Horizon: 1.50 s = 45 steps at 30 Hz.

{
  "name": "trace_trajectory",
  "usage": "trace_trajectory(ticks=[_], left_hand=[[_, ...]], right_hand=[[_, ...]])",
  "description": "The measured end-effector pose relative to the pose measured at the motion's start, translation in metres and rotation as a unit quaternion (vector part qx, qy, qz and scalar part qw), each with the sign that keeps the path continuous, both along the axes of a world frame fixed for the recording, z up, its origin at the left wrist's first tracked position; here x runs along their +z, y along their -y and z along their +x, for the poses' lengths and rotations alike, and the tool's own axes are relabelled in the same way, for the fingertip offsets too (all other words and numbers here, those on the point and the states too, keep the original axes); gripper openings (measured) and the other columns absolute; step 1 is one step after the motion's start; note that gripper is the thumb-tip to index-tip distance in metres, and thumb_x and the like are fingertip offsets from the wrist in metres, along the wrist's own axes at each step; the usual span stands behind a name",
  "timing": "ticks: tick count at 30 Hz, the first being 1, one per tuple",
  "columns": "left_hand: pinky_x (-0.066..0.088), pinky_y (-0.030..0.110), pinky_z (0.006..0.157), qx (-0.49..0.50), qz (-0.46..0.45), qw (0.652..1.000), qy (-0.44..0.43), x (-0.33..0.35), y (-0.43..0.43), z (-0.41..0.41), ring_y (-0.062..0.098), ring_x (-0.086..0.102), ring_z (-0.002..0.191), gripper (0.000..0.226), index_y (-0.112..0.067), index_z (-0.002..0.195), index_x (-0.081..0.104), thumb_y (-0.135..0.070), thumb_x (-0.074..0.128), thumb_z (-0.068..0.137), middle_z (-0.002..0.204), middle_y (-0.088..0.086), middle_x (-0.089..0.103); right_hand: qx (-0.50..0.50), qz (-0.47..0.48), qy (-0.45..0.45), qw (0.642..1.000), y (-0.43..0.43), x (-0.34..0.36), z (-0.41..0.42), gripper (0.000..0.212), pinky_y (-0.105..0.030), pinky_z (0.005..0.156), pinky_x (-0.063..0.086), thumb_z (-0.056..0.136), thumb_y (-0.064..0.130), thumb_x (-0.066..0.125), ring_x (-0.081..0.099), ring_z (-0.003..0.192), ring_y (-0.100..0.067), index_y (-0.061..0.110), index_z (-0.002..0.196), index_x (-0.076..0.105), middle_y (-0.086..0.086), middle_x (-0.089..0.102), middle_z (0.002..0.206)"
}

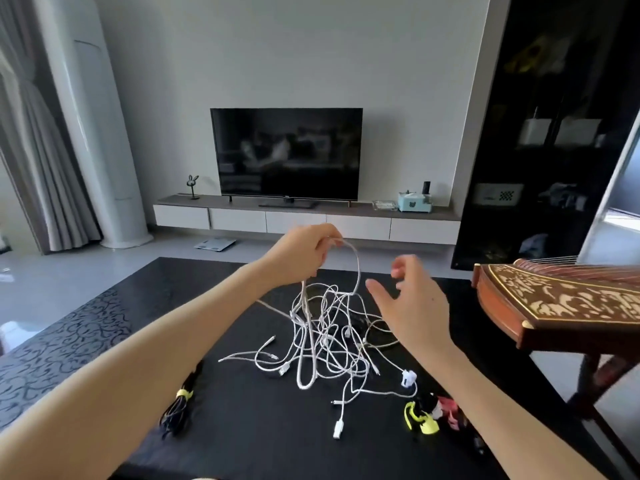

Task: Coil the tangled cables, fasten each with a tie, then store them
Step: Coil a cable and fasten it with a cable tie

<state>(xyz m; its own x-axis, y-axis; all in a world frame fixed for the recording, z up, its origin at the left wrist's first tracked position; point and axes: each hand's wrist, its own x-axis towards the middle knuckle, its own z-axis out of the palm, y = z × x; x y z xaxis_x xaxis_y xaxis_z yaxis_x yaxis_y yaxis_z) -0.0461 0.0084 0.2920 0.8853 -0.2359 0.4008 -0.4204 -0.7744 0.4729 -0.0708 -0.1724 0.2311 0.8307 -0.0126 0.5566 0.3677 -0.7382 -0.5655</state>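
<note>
Done: one black cable bundle (178,407) tied with a yellow tie, lower left | In hand: left hand (304,254) grip pinches a white strand above the white cable tangle (329,337) mid-table (104,327) | right hand (412,306) grip released beside it | Left: tangle, spare ties (424,415) lower right, storing.

The black table (242,427) carries tangled white cables (329,341), a tied black coil (178,407) and ties (429,414).

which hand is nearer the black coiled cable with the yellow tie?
Left. The left hand is raised over the table, up and right of the black coiled cable; the right hand is farther right, beyond the white tangle.
</note>
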Motion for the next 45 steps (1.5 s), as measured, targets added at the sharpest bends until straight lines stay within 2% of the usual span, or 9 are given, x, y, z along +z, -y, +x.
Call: trace_trajectory(ticks=[3, 8, 15, 19, 26, 32, 37, 40, 45], left_hand=[[0.038, 0.010, 0.043, -0.004, 0.042, 0.999, 0.015, -0.010, 0.006, -0.012, 0.005, 0.047, 0.050, 0.025, -0.011, 0.108, 0.060, -0.008, 0.037, 0.099, 0.062, -0.016, 0.046], [0.050, 0.031, 0.057, -0.008, 0.005, 1.000, -0.022, -0.021, 0.004, -0.031, 0.006, 0.057, 0.042, 0.020, -0.016, 0.092, 0.058, -0.011, 0.040, 0.099, 0.058, -0.003, 0.055], [0.043, 0.027, 0.052, 0.086, 0.001, 0.995, -0.054, -0.065, -0.023, -0.045, 0.010, 0.050, 0.047, 0.016, -0.015, 0.078, 0.061, -0.022, 0.055, 0.091, 0.055, -0.007, 0.054], [0.050, 0.035, 0.067, 0.119, 0.022, 0.987, -0.105, -0.091, -0.053, -0.055, 0.021, 0.062, 0.063, 0.014, -0.011, 0.077, 0.065, -0.018, 0.060, 0.088, 0.065, 0.003, 0.064], [0.045, 0.021, 0.068, 0.077, -0.049, 0.994, -0.056, -0.091, -0.062, -0.071, 0.006, 0.048, 0.058, 0.022, -0.025, 0.082, 0.065, -0.004, 0.068, 0.078, 0.064, -0.001, 0.056], [0.034, 0.009, 0.045, 0.061, -0.044, 0.997, -0.032, -0.073, -0.038, -0.067, 0.002, 0.040, 0.043, 0.029, -0.019, 0.076, 0.064, 0.009, 0.058, 0.070, 0.053, -0.008, 0.047], [0.031, 0.023, 0.056, 0.010, 0.084, 0.995, -0.052, -0.072, -0.022, -0.059, 0.009, 0.037, 0.055, 0.037, -0.017, 0.090, 0.055, 0.009, 0.053, 0.064, 0.064, -0.009, 0.039], [0.030, 0.018, 0.053, -0.038, 0.127, 0.990, -0.049, -0.081, -0.008, -0.062, 0.008, 0.035, 0.055, 0.041, -0.016, 0.093, 0.047, 0.008, 0.055, 0.061, 0.064, -0.010, 0.039], [0.030, 0.023, 0.054, -0.091, 0.109, 0.989, -0.027, -0.083, -0.001, -0.066, 0.007, 0.035, 0.060, 0.042, -0.010, 0.095, 0.041, 0.011, 0.055, 0.061, 0.073, -0.008, 0.040]], right_hand=[[0.126, -0.054, -0.020, 0.990, -0.016, 0.007, 0.006, 0.047, -0.026, 0.091, 0.036, 0.092, 0.038, 0.058, 0.053, 0.117, -0.018, 0.016, 0.132, 0.048, -0.001, 0.057, 0.127], [0.165, -0.031, -0.023, 0.986, -0.019, 0.016, 0.011, 0.015, -0.027, 0.068, 0.040, 0.096, 0.021, 0.054, 0.061, 0.080, -0.020, 0.010, 0.094, 0.063, -0.001, 0.064, 0.083], [0.094, 0.130, 0.006, 0.987, 0.007, 0.003, 0.019, 0.012, -0.044, 0.061, 0.057, 0.097, 0.004, 0.041, 0.064, 0.064, -0.021, 0.004, 0.090, 0.051, -0.013, 0.057, 0.079], [0.015, 0.334, -0.110, 0.936, 0.040, -0.004, 0.041, 0.010, -0.030, 0.048, 0.057, 0.099, 0.008, 0.041, 0.061, 0.041, -0.008, 0.003, 0.098, 0.051, -0.010, 0.055, 0.073], [-0.087, 0.407, -0.351, 0.839, 0.045, -0.081, 0.033, 0.024, -0.029, 0.037, 0.053, 0.095, -0.005, 0.042, 0.057, 0.032, -0.021, -0.005, 0.073, 0.051, -0.018, 0.055, 0.061], [0.078, 0.115, -0.418, 0.897, 0.013, -0.141, -0.027, 0.018, -0.035, 0.059, 0.056, 0.091, 0.006, 0.048, 0.065, 0.061, -0.024, -0.001, 0.079, 0.059, -0.014, 0.066, 0.071], [-0.055, -0.302, -0.130, 0.943, -0.002, -0.098, -0.052, 0.032, -0.032, 0.075, 0.040, 0.092, 0.038, 0.055, 0.060, 0.096, -0.024, 0.012, 0.110, 0.057, -0.003, 0.065, 0.102], [0.041, -0.178, 0.010, 0.983, -0.014, -0.071, -0.067, 0.055, -0.031, 0.086, 0.041, 0.082, 0.037, 0.070, 0.061, 0.099, -0.027, 0.004, 0.122, 0.057, -0.009, 0.067, 0.106], [0.231, -0.007, -0.150, 0.961, -0.030, -0.062, -0.072, 0.017, -0.021, 0.069, 0.040, 0.094, 0.025, 0.057, 0.061, 0.073, -0.009, 0.017, 0.079, 0.061, 0.003, 0.066, 0.075]])
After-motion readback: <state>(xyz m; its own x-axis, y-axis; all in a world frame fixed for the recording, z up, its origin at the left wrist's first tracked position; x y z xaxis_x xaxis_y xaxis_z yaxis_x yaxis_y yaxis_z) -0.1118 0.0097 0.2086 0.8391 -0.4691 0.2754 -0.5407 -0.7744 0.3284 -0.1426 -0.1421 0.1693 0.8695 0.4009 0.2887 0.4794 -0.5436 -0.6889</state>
